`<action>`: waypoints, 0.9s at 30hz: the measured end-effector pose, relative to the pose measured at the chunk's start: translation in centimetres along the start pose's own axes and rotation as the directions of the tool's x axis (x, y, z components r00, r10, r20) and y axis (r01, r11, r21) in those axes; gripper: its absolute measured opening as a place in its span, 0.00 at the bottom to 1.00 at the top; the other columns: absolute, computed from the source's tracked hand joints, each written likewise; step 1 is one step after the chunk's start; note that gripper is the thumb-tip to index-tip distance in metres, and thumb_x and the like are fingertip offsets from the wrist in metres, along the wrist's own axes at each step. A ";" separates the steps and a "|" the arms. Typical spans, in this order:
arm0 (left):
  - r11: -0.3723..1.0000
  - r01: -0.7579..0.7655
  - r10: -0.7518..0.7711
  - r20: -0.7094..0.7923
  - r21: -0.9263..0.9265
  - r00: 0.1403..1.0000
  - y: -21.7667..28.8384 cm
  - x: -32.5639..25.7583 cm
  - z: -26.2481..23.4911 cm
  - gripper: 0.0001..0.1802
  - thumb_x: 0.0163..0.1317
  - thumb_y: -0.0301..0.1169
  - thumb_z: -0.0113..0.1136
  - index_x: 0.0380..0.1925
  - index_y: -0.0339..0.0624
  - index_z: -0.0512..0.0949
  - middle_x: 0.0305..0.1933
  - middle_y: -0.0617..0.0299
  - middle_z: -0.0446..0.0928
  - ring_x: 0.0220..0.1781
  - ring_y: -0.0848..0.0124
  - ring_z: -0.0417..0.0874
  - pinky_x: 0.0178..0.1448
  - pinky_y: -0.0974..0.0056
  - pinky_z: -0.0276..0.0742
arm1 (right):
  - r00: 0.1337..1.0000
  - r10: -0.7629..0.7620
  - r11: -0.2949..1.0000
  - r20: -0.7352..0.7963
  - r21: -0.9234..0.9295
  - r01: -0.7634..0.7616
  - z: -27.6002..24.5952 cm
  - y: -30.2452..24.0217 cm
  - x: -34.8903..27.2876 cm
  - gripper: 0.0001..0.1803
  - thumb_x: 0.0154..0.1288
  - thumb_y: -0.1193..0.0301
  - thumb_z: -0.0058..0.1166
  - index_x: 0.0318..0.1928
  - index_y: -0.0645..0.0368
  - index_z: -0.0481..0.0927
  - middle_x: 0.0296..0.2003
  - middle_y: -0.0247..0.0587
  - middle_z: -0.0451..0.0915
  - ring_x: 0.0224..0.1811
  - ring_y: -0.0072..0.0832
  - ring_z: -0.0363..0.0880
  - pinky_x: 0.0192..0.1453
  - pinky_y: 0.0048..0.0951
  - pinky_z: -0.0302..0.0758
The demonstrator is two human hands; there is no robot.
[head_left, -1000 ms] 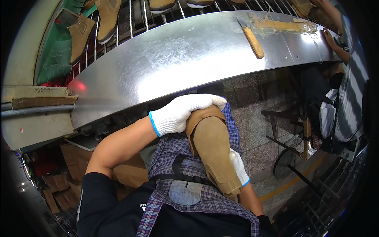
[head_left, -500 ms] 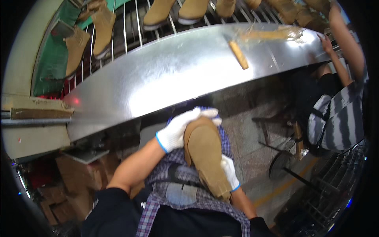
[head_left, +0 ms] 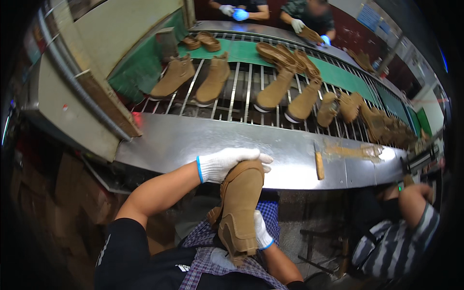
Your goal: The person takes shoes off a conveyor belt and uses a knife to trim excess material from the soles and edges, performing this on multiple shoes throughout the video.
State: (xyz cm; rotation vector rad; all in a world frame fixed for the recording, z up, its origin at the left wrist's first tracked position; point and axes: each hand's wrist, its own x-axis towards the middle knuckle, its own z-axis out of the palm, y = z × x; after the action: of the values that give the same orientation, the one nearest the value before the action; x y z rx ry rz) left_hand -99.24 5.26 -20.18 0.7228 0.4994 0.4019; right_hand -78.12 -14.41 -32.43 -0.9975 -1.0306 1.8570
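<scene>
A tan suede ankle boot [head_left: 242, 203] is held up in front of my apron, toe away from me and shaft toward me. My left hand [head_left: 229, 163], in a white knit glove with a blue cuff, is closed over its toe end. Against the boot's right side, near the ankle, my right hand [head_left: 261, 232] grips in a matching glove; its fingers are partly hidden behind the boot. A smaller tan piece [head_left: 213, 216] shows at the boot's left edge, too covered to make out. My plaid apron [head_left: 203, 261] lies below.
Beyond the metal bench [head_left: 193, 140], tan boots [head_left: 275, 92] stand on a conveyor of metal bars [head_left: 232, 92], with soles [head_left: 275, 53] behind them. A wooden-handled tool [head_left: 319, 164] lies on the bench. A striped-clothed person [head_left: 394, 241] sits at right; two gloved people work across the conveyor.
My view has lifted, bringing more of the conveyor and the people across it into sight. Both hands still hold the boot, whose toe end now overlaps the bench's near edge in view.
</scene>
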 end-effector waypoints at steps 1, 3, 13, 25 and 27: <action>1.000 -0.017 0.017 -0.021 -0.001 1.000 -1.8 -0.7 -1.4 0.36 0.85 0.49 0.48 0.80 0.32 0.65 0.82 0.40 0.67 0.79 0.55 0.74 0.84 0.53 0.68 | 0.995 0.075 0.983 0.060 -0.174 -0.063 -0.1 -1.6 0.0 0.44 0.84 0.38 0.44 0.70 0.72 0.76 0.67 0.49 0.81 0.61 0.33 0.84 0.65 0.34 0.81; 0.985 -0.120 0.117 -0.031 -0.125 0.993 -5.2 -1.5 -3.0 0.34 0.86 0.45 0.47 0.80 0.31 0.64 0.82 0.40 0.67 0.79 0.54 0.74 0.84 0.51 0.69 | 0.882 0.469 0.747 -0.041 -0.515 -0.421 -1.7 -4.8 0.1 0.35 0.84 0.46 0.50 0.66 0.67 0.83 0.60 0.55 0.88 0.56 0.36 0.88 0.64 0.37 0.82; 0.968 -0.250 0.251 -0.107 0.021 0.962 -6.4 -1.4 -4.4 0.28 0.86 0.43 0.48 0.70 0.30 0.76 0.68 0.44 0.82 0.69 0.56 0.83 0.78 0.53 0.76 | 0.815 -0.563 -0.415 -0.139 -0.805 -0.424 -21.1 -17.0 6.9 0.32 0.73 0.59 0.61 0.74 0.50 0.73 0.54 0.54 0.80 0.49 0.55 0.84 0.51 0.54 0.84; 0.997 -0.064 0.053 -0.262 -0.036 0.964 -5.3 -0.4 -2.7 0.22 0.81 0.42 0.58 0.59 0.34 0.83 0.62 0.50 0.86 0.63 0.62 0.86 0.73 0.57 0.81 | 0.997 -0.064 0.211 -0.039 -0.977 -0.025 1.3 -19.2 1.4 0.22 0.77 0.54 0.60 0.58 0.59 0.82 0.38 0.55 0.89 0.41 0.53 0.91 0.48 0.47 0.86; 0.999 0.000 -0.010 -0.304 -0.033 0.953 -4.6 -0.3 -1.6 0.21 0.80 0.42 0.60 0.58 0.36 0.84 0.60 0.52 0.86 0.62 0.64 0.86 0.71 0.58 0.82 | 0.998 0.022 0.177 -0.050 -0.983 -0.054 2.6 -20.4 1.3 0.20 0.79 0.54 0.57 0.54 0.59 0.82 0.34 0.53 0.88 0.36 0.52 0.91 0.43 0.47 0.87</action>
State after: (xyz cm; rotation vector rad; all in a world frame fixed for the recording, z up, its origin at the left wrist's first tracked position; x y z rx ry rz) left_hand -99.56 2.82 -24.38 0.6304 0.7839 0.5192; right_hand -75.85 -6.36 -13.58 -1.7477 -2.3515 0.9385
